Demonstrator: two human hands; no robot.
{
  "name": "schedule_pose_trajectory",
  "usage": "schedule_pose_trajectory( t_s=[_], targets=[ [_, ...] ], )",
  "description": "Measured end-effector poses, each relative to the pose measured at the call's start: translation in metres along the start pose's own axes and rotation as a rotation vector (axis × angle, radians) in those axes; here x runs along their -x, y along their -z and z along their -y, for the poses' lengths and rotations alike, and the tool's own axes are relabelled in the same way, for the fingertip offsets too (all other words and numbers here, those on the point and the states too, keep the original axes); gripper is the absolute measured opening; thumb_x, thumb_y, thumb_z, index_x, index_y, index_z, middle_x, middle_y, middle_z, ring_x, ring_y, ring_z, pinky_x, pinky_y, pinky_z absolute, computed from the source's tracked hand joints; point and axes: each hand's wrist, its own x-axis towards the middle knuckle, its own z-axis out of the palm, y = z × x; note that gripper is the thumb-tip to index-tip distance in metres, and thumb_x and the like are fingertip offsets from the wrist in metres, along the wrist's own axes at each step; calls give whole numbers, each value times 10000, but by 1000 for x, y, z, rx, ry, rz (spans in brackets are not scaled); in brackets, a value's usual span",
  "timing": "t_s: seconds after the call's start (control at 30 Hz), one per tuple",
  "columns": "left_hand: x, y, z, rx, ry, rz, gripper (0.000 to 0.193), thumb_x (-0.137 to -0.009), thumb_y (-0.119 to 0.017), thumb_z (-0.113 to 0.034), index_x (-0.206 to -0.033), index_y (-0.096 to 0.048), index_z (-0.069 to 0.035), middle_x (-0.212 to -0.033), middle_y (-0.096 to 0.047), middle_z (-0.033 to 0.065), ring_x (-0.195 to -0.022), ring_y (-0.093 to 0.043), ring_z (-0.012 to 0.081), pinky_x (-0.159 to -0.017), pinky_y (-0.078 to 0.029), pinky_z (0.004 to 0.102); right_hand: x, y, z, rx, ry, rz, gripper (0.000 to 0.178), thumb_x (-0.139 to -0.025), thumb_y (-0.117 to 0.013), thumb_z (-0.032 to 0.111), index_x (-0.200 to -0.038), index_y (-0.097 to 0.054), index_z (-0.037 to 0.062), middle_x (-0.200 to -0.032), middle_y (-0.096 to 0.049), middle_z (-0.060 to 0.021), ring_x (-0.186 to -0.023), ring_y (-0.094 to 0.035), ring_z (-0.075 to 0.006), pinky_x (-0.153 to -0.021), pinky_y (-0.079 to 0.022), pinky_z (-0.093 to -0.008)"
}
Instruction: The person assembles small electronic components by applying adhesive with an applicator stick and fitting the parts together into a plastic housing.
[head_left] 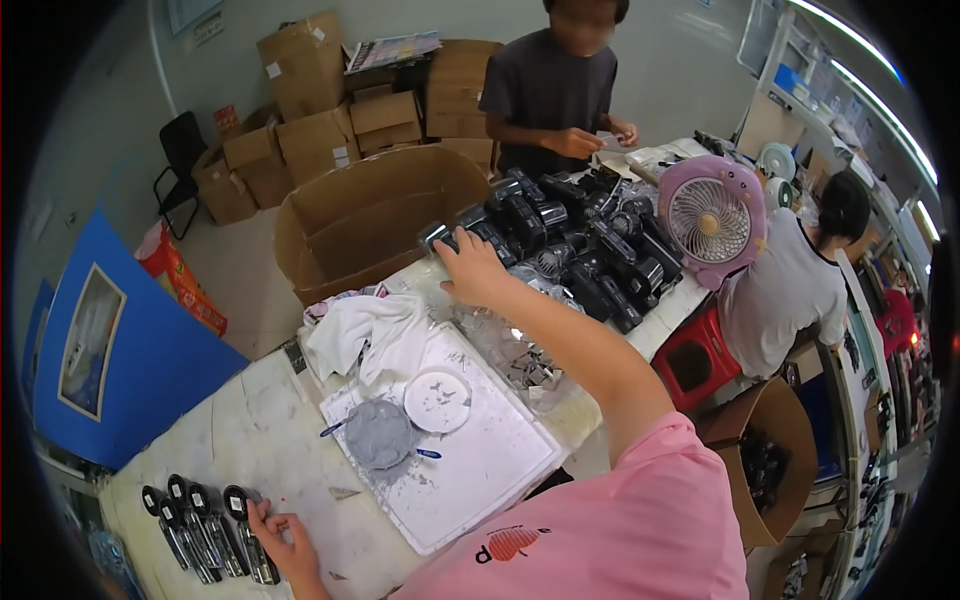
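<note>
My right hand [472, 266] reaches across to the near left end of a heap of black devices [525, 222]. Its fingers are closed over one black, round-ended device [436, 236], partly hidden under them. At the lower left, my left hand [285, 540] rests beside a row of similar black handheld devices [205, 525] with round heads and shiny handles. Its fingers are apart, the fingertips touching the rightmost device [240, 503]. Between the hands, a white board [480, 475] carries a tub of grey paste [380, 434], a white lid [437, 400] smeared with grey and a blue-handled tool [428, 454].
A crumpled white cloth [370, 330] lies behind the board. Clear plastic bags [515, 350] lie by the heap. A large open carton [375, 215] stands beyond the table. A pink fan [710, 222] stands at right; one person works across the table, another sits at right.
</note>
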Motion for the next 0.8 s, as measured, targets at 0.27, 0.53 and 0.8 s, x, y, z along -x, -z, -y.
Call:
schedule_pose_trajectory(
  t_s=[0.27,0.53,0.8],
  targets=[
    [-3,1,11,-24,-20,19,714,-845,-519,47,-1491,-225,-29,-1217,-487,122,-790,-493,111,-786,-423,251,-26,-41,-23,-109,-273,279,701,-827,-602,150,-1443,-314,-23,-1267,-493,-216,-1169,-514,-362,-918,-472,-424],
    [-1,6,16,-60,17,55,559,-868,-529,12,-1402,-366,4,-997,-536,63,-805,-475,113,-777,-416,246,-17,-34,-9,46,-217,227,657,-863,-541,123,-1450,-292,-37,-1216,-528,-202,-1170,-518,-342,-898,-484,-419],
    [-2,6,17,-96,32,63,506,-889,-541,1,-1379,-413,-5,-998,-537,50,-822,-467,113,-785,-410,244,-16,-42,-11,70,-179,120,606,-845,-549,126,-1401,-373,-41,-1149,-556,-200,-1101,-553,-319,-828,-507,-398]
  ],
)
